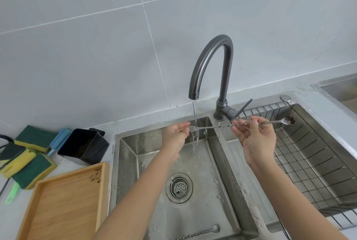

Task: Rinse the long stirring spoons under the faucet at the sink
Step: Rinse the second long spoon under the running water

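At the near rim of the sink point(116, 162), at about 6 o'clock, a second stirring spoon point(199, 234) is seen lying flat on the basin floor, not yet taken up. Further in, the drain strainer point(179, 187) sits mid-basin.

Beyond it, a long twisted-stem spoon point(222, 126) is held level across the basin. Its forked end is placed in the water stream point(195, 112), while its bowl, still loaded with dark grounds point(289, 120), is left out at 3 o'clock over the wire rack point(309, 152). The stem is pinched by the right hand point(257, 139) between thumb and fingertips. The left hand point(176, 133) is cupped loosely, its fingertips brought to the fork end under the stream.

For the step to be done well, the tines should probably be rubbed while the stem is rolled, and then the spoon turned end for end so that the soiled bowl is carried under the flow.

Room for that swing is judged to be limited: the faucet point(210, 62) and its lever point(244, 107) stand close behind the stem at 12 o'clock, and the divider ridge lies just below. Open space is offered over the left basin and toward the near side. The wooden tray point(67, 201) at 8 o'clock is well apart.
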